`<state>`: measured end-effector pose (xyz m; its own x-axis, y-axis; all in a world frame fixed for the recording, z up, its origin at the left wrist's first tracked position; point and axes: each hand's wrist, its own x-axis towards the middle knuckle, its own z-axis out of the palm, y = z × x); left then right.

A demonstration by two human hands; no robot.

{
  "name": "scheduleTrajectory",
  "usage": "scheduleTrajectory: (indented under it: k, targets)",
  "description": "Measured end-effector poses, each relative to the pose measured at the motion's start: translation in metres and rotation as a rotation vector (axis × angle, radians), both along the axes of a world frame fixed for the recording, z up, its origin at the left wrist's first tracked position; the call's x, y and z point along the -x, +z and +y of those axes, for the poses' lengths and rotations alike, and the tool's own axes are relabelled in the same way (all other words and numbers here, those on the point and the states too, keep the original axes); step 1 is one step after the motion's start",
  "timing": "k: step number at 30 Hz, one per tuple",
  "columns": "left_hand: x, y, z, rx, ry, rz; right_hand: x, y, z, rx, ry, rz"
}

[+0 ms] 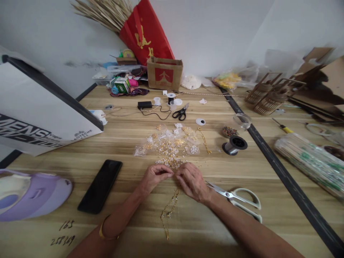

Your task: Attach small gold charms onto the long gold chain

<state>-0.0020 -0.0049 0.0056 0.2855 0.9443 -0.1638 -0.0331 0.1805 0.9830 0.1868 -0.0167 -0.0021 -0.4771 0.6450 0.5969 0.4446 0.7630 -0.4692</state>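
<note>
Left hand: the left hand [153,178] is curled, fingertips pinched on the top end of the gold chain [169,209], meeting the other hand.
Right hand: the right hand [192,181] is also pinched on that top end, fingers bent; what sits between the tips is too small to tell.
Chain place: it trails from the hands toward 6 o'clock on the table [268,186], between the forearms.
Chain handling: judged light, limp and prone to tangling; fine links likely slip, so it is best gripped at the end link with fingertips.
Loose findings: a heap of gold and silver pieces [169,145] lies at 12 o'clock, just beyond the hands, partly in clear packets.
Glass jar: at 2 o'clock, a jar [236,126] lying on its side holds dark mixed beads.
Cardboard box: far at 12 o'clock, the box [164,73]; contents hidden.
Scissors: white-handled scissors [238,199] at 3 o'clock, just beside the right wrist.
Wire spool: spool [234,145] at 2 o'clock.
</note>
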Motion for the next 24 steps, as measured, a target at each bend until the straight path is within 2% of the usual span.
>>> scheduleTrajectory:
  k: [24]
  targets:
    - [-0.0003,-0.0034,-0.0009,-0.035,-0.037,0.014,0.0006,-0.0002,-0.0004,0.012,0.024,-0.006]
